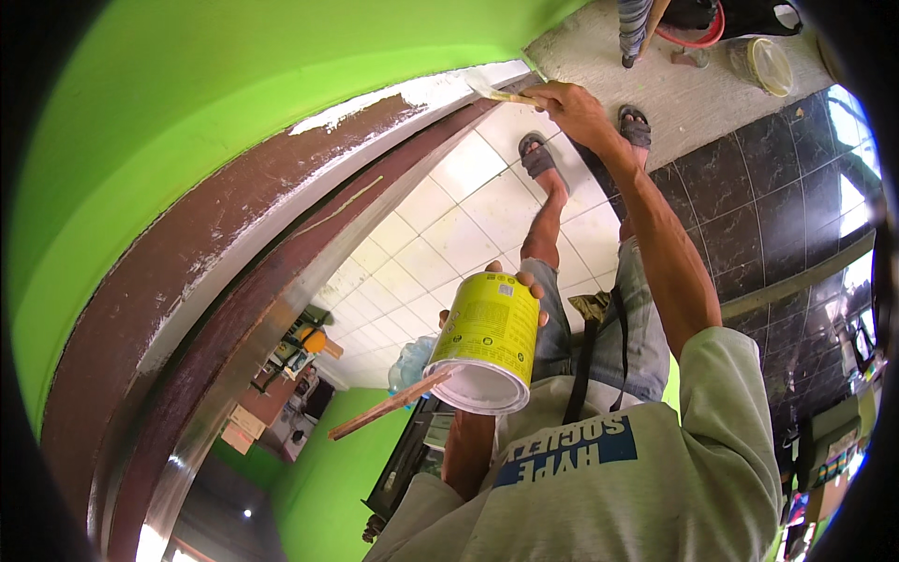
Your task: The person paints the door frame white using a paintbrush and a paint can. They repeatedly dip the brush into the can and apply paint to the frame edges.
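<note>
My left hand (531, 283) is wrapped around a yellow-green paint can (489, 323), held in front of my body. The can's mouth shows white paint inside, and a wooden stick (389, 406) juts out past its rim. My right arm reaches far out, and my right hand (573, 108) is closed on the handle of a paintbrush (515, 96). The bristles touch the brown trim (215, 215) below the green wall (234, 66). Fresh white paint (440, 91) covers the trim's far end, with a ragged edge against the brown.
A dark brown frame edge (281, 267) runs alongside the trim. My sandalled feet (537, 157) stand by white floor tiles (459, 229) near dark tiles (740, 178). A clear bucket (770, 66) and red basin (698, 36) stand at the far right. A bluish plastic bottle (410, 363) shows behind the can.
</note>
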`<state>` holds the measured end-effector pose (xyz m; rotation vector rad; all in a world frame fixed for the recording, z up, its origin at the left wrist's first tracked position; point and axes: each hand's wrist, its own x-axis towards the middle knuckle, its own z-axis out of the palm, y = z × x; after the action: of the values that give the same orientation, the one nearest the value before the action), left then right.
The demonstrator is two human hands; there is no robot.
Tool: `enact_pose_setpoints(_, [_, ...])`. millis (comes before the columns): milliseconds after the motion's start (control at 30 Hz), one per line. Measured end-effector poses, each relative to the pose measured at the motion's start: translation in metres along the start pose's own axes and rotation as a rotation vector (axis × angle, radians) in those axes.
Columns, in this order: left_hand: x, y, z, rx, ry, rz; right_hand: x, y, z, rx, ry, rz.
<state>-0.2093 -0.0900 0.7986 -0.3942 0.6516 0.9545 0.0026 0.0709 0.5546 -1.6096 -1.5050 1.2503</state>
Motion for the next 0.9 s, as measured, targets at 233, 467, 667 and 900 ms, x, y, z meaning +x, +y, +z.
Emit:
enact_pose_setpoints(233, [0.004, 0.002, 0.009, 0.023, -0.034, -0.025, -0.016, -0.015, 0.000, 0.130, -0.022, 0.212])
enact_pose_setpoints(467, [0.004, -0.001, 0.005, -0.006, -0.073, -0.024, -0.033, -0.030, -0.014, -0.026, 0.252, 0.143])
enact_pose_setpoints(667, [0.002, 0.001, -0.011, 0.032, -0.093, 0.002, -0.022, -0.042, 0.006, -0.115, 0.309, -0.025])
enact_pose_setpoints(900, [-0.004, -0.001, -0.008, 0.019, -0.075, -0.006, -0.024, -0.046, -0.007, -0.081, 0.266, -0.066])
